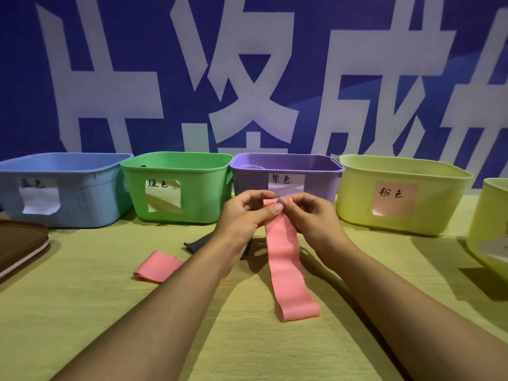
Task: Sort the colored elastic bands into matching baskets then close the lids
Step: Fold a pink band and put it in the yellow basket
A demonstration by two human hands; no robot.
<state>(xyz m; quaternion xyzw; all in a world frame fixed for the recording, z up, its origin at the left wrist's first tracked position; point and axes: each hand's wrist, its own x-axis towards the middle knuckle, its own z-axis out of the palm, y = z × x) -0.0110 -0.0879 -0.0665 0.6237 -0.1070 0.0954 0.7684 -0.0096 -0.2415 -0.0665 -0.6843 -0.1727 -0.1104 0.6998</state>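
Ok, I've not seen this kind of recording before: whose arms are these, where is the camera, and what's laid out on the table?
The single view comes from a camera worn on a person's head, looking down at their own bare arms. The left hand and right hand together pinch the top of a long pink elastic band that hangs to the yellow-green tablecloth. A second pink band and a dark grey band lie on the cloth. Behind stand open plastic baskets with paper labels: blue, green, purple and pale yellow-green. A brown lid lies at the left.
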